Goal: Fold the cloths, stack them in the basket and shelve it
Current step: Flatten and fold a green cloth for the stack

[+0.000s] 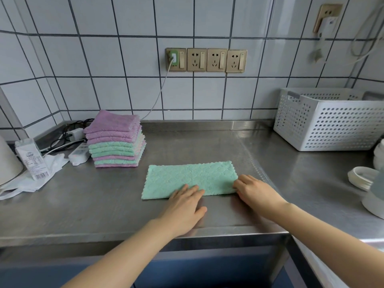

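A mint green cloth, folded into a long rectangle, lies flat on the steel counter in front of me. My left hand rests flat, fingers apart, with its fingertips on the cloth's near edge. My right hand has its fingers curled on the cloth's right end. A stack of several folded pink and green cloths stands at the back left. The white perforated basket sits at the back right, and no cloths show inside it.
A small carton, a white plastic bag and a power strip with cables lie at the left. White bowls and a kettle crowd the right edge. A row of wall sockets is above the counter.
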A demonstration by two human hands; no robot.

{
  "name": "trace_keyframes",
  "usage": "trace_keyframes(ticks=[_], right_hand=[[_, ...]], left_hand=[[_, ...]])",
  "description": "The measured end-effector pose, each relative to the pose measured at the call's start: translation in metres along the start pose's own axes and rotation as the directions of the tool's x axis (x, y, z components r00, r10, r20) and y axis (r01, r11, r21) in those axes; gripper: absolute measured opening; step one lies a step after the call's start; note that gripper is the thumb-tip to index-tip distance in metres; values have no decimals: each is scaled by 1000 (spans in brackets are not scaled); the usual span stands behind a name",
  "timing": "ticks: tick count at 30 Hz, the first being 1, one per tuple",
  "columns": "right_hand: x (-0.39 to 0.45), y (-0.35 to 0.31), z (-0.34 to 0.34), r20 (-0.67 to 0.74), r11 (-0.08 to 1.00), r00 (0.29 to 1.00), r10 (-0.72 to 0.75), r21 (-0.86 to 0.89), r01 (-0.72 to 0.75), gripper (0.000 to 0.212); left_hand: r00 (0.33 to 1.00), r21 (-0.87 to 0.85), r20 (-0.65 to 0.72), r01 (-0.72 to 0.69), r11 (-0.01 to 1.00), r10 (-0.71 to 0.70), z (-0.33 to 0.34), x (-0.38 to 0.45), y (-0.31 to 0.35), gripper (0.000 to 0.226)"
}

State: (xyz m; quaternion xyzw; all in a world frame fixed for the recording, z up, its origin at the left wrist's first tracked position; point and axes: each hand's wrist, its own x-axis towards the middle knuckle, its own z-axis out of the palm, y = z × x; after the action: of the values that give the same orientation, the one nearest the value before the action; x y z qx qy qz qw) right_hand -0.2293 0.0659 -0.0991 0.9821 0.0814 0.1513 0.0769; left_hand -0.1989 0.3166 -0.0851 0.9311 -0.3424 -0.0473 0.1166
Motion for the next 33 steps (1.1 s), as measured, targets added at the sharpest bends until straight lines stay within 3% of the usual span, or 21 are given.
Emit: trace_keyframes(ticks=[6, 8, 10, 13, 15, 16, 18, 20, 23, 27, 28, 30, 33], right_hand=[[-2, -31, -46, -109, 995, 991, -72, 56, 79, 10], [-15, -51, -70, -127, 976, 984, -128, 159, 147, 12], [-31, -70, -91, -42, 923, 975, -220, 315, 222, 12], [-40, -71, -100, 32, 839, 969, -246, 508, 196, 19], [-35, -51, -88, -31, 837, 992, -119, 535, 117, 13], [-33, -40, -80, -47, 850, 998, -51, 523, 68, 11], [-32, -23, -60, 6, 885, 1000, 17, 466, -17, 27], [-34, -25, -46, 76, 896, 997, -7, 444, -28, 40], [-36, -45, -34, 43, 874, 993, -112, 479, 77, 54], [-32, -60, -30, -63, 823, 977, -205, 530, 207, 56], [-32, -62, -31, -66, 806, 973, -223, 548, 222, 60], [-31, -63, -33, -65, 795, 966, -250, 556, 243, 69], [-31, -67, -32, -67, 808, 973, -223, 546, 223, 69]], left_hand=[[991, 32, -132, 5, 999, 0, 3, -3, 1, 61], [975, 9, -220, -21, 1000, 23, 2, -2, 1, 65], [962, -34, -263, -81, 996, 69, 2, -3, -1, 60], [964, -130, -195, -206, 970, 179, 4, -12, -9, 59], [973, -214, -130, -216, 953, 191, 4, -17, -24, 71], [983, -304, -105, -174, 937, 149, 2, -19, -28, 70], [996, -626, -67, -87, 775, 58, -7, -24, -29, 42], [1000, -686, -21, -28, 727, 18, -15, -30, -26, 24], [999, -697, 7, -21, 716, 37, -8, -39, -31, 24], [994, -646, 29, 98, 757, -103, -24, -38, -29, 10], [991, -638, 62, 133, 759, -121, -26, -43, -30, 20], [965, -712, 108, 244, 659, -240, -36, -49, -25, 56], [951, -492, 103, 304, 816, -292, -48, -54, -15, 48]])
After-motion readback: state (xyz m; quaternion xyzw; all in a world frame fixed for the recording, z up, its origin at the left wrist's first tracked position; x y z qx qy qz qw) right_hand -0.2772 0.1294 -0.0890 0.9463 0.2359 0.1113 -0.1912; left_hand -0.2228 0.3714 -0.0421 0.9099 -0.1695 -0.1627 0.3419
